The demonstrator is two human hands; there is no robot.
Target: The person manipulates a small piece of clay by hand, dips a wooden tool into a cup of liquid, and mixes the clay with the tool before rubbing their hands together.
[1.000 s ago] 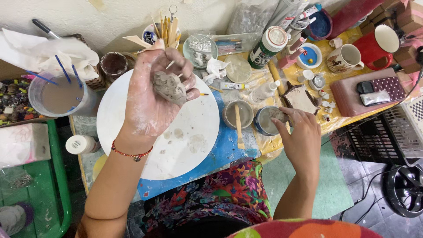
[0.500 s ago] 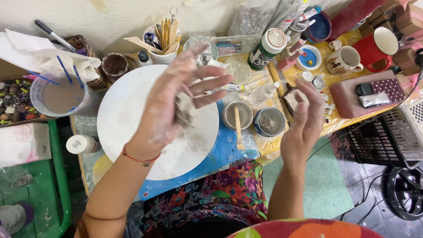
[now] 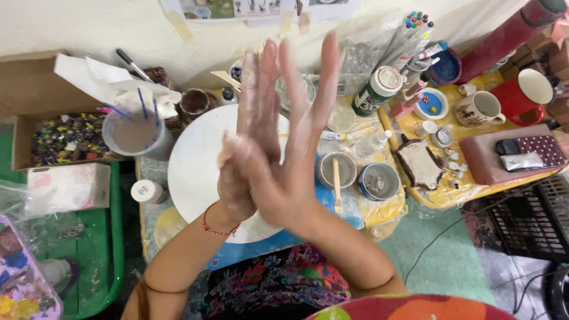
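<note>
Bright even light, soft shadows, slightly motion-blurred fingers.

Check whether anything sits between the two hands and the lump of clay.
Nothing visible does. The left hand and right hand press palm to palm above the white round board; the clay is hidden between them.

1. Whatever lies between the pressed hands, left hand and right hand, is hidden.
2. The white round board is partly covered by them.
3. The paint palette is cut off at the left edge.
</note>
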